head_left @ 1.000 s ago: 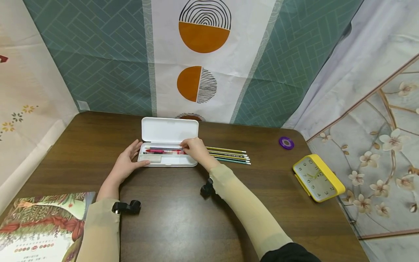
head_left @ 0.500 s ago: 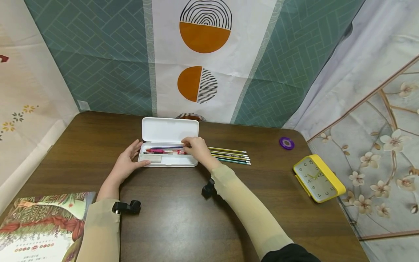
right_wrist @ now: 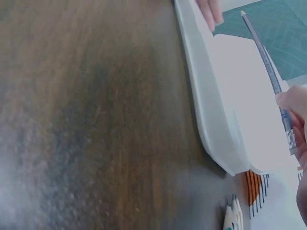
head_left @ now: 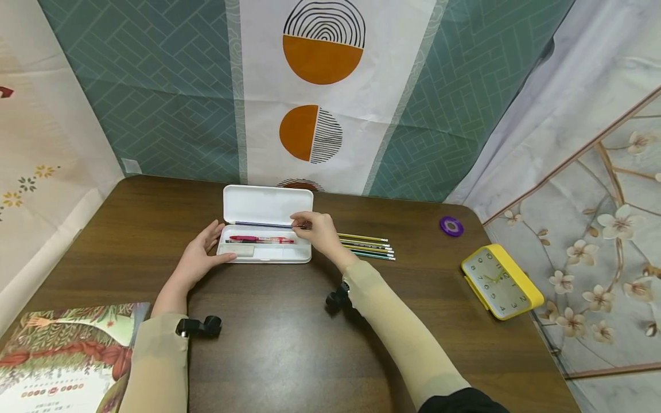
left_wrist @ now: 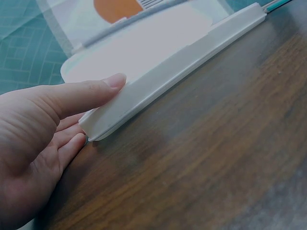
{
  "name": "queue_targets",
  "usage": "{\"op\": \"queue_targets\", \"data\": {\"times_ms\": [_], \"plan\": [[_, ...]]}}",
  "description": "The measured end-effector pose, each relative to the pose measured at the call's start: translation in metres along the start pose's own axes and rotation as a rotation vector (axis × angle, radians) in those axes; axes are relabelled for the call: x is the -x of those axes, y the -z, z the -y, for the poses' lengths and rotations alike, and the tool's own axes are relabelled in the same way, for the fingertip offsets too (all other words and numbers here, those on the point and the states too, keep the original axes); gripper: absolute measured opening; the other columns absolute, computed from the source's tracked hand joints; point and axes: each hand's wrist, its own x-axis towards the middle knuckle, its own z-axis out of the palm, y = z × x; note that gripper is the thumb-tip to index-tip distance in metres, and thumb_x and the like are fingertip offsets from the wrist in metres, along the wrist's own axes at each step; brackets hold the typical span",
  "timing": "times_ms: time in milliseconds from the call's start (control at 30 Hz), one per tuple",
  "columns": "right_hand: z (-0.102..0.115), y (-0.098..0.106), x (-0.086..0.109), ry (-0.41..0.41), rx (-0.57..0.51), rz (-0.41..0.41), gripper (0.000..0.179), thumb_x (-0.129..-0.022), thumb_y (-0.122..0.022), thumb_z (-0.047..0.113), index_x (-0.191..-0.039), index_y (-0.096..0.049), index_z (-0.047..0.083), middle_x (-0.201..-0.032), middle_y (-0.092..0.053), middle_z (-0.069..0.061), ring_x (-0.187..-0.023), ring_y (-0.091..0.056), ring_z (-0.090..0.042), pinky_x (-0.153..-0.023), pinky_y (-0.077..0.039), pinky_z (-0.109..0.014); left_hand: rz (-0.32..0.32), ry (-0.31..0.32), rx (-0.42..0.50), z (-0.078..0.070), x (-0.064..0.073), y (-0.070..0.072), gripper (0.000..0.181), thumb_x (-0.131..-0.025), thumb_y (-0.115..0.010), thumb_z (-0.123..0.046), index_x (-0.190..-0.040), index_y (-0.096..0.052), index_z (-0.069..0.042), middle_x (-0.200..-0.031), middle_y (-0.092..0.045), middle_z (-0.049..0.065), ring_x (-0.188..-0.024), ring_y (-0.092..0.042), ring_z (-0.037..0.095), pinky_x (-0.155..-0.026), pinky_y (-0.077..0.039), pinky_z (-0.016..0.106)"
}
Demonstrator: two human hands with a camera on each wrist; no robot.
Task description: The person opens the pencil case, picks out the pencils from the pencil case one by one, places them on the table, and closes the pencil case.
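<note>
A white pencil case point(head_left: 281, 253) lies with its lid raised at the back. Inside are a red pen point(head_left: 260, 238), something thin and dark beside it, and a pale block point(head_left: 241, 250). My left hand point(head_left: 198, 255) holds the case's left end, thumb point(left_wrist: 98, 93) on the front rim and fingers at the side. Above the case, my right hand point(head_left: 322, 232) pinches a dark blue pencil point(head_left: 263, 225) near one end. The right wrist view shows that pencil point(right_wrist: 263, 52) raised, its pointed tip away from the hand.
Several pencils point(head_left: 366, 246) lie side by side right of the case. Farther right are a purple tape roll point(head_left: 451, 226) and a yellow clock point(head_left: 503, 281). A picture book point(head_left: 72, 355) lies at the front left. A patterned cloth point(head_left: 320, 137) hangs behind the table.
The right hand has lifted the dark blue pencil up out of the case and moved slightly right. The left hand stays at the case.
</note>
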Motion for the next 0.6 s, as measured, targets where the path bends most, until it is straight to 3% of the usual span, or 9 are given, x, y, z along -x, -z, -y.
{"op": "queue_targets", "data": {"times_ms": [333,600], "plan": [[0.001,0.021,0.010,0.098,-0.077,-0.108,0.023,-0.084,-0.072,-0.002,-0.108,-0.071,-0.003,-0.091,-0.074,-0.014,-0.083,-0.072,-0.023,-0.076,-0.060,-0.021,0.003,0.013,0.004,0.000,0.000,0.001,0.108,-0.083,-0.080,-0.025,-0.158,-0.004,-0.006,-0.161,-0.021,0.018,-0.145,-0.024,0.045,-0.117,-0.024,0.059],[-0.009,0.046,0.028,0.197,-0.110,-0.188,0.024,-0.080,-0.074,-0.007,-0.104,-0.072,-0.005,-0.088,-0.073,-0.017,-0.079,-0.071,-0.027,-0.072,-0.061,-0.030,0.002,0.003,0.004,0.000,0.000,0.001,0.107,-0.083,-0.079,-0.026,-0.158,-0.005,-0.005,-0.161,-0.021,0.018,-0.145,-0.024,0.045,-0.117,-0.024,0.059]]}}
